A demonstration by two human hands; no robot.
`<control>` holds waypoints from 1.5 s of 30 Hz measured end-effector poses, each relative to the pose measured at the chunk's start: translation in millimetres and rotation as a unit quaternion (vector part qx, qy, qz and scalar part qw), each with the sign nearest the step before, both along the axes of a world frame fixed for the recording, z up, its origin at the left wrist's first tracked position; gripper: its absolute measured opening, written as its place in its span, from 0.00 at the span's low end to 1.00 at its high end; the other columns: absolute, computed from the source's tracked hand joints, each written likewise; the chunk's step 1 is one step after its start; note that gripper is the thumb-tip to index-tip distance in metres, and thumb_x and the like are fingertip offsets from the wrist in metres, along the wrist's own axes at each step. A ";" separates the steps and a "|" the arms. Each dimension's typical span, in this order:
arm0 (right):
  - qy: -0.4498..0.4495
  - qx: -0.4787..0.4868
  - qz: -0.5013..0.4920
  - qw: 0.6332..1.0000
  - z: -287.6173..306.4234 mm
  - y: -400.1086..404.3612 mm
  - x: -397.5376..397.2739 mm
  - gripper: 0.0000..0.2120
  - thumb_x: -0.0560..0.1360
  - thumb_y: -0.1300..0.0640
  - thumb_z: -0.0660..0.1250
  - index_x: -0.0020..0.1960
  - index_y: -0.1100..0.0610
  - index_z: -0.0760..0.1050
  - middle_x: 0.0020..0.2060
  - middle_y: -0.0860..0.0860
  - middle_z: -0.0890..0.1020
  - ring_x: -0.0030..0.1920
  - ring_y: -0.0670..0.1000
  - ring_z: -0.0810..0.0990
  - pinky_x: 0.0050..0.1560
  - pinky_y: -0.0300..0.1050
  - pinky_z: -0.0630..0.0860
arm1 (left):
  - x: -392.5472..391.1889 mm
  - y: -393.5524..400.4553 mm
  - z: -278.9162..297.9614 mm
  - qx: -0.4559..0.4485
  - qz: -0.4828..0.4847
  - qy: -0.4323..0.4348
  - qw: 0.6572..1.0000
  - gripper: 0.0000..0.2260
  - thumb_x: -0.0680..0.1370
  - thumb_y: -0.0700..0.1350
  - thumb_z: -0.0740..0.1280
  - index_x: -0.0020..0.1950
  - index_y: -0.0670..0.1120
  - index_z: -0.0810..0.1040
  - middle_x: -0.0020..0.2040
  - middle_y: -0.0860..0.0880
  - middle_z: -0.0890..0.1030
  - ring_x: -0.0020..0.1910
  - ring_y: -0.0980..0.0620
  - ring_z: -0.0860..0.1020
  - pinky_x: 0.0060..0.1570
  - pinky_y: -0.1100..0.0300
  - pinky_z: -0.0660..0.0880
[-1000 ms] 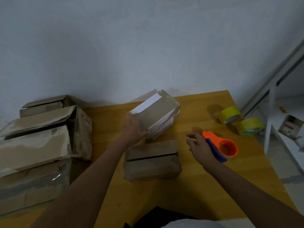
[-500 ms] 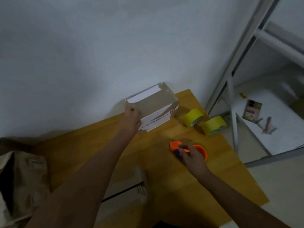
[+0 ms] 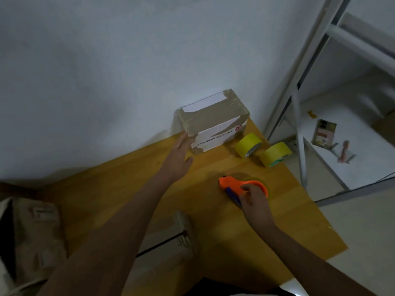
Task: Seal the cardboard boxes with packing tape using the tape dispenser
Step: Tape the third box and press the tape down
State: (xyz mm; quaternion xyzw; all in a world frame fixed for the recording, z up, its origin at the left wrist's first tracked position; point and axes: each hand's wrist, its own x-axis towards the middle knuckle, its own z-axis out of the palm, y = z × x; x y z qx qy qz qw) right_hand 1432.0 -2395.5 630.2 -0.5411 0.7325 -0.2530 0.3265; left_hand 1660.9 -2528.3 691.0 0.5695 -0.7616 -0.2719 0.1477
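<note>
1. A taped box is seen at the far edge of the table, against the wall; clear tape is already laid over its top, so it is judged sealed and set aside
2. The left hand is held with fingers straight, fingertips touching the box's near-left corner; nothing is gripped
3. The tape dispenser, orange with a blue handle, is lying on the table just beyond the right hand. The fingers are curled over its handle end; whether a full grip is made cannot be told
4. The dispenser's long axis is seen running from far-left to near-right, handle end toward the right hand, which is far nearer to it than the left
5. An unsealed box, its flap seam showing, is lying close to the body, partly hidden under the left forearm, near-left of the dispenser
6. Judgement: the coming move turns on the dispenser being carried back and leftward to that seam
7. Two yellow tape rolls are noted beside the taped box
</note>
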 end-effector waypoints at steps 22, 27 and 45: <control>0.269 0.108 0.162 0.943 -35.7 70.3 43.6 0.27 0.79 0.61 0.60 0.75 0.61 0.56 0.62 0.62 0.75 0.62 0.62 0.72 0.61 0.53 0.68 | 130.1 269.1 -16.7 -0.020 -0.006 -0.185 0.982 0.30 0.80 0.66 0.48 0.80 0.56 0.54 0.81 0.56 0.43 0.79 0.52 0.39 0.76 0.48 0.38; 0.306 0.031 0.238 0.921 -39.1 88.3 36.9 0.23 0.81 0.56 0.59 0.74 0.61 0.62 0.63 0.60 0.76 0.62 0.60 0.74 0.65 0.53 0.66 | 146.3 306.5 -28.4 0.005 0.040 -0.238 0.970 0.30 0.78 0.69 0.44 0.78 0.64 0.41 0.79 0.62 0.37 0.78 0.49 0.33 0.73 0.39 0.35; -0.070 -0.073 -0.021 0.995 68.1 77.7 0.6 0.17 0.82 0.46 0.55 0.39 0.54 0.70 0.29 0.50 0.69 0.28 0.48 0.67 0.31 0.43 0.60 | 105.4 248.0 -63.0 -0.076 -0.004 -0.198 0.977 0.30 0.82 0.65 0.46 0.80 0.53 0.55 0.81 0.51 0.51 0.79 0.38 0.45 0.75 0.40 0.52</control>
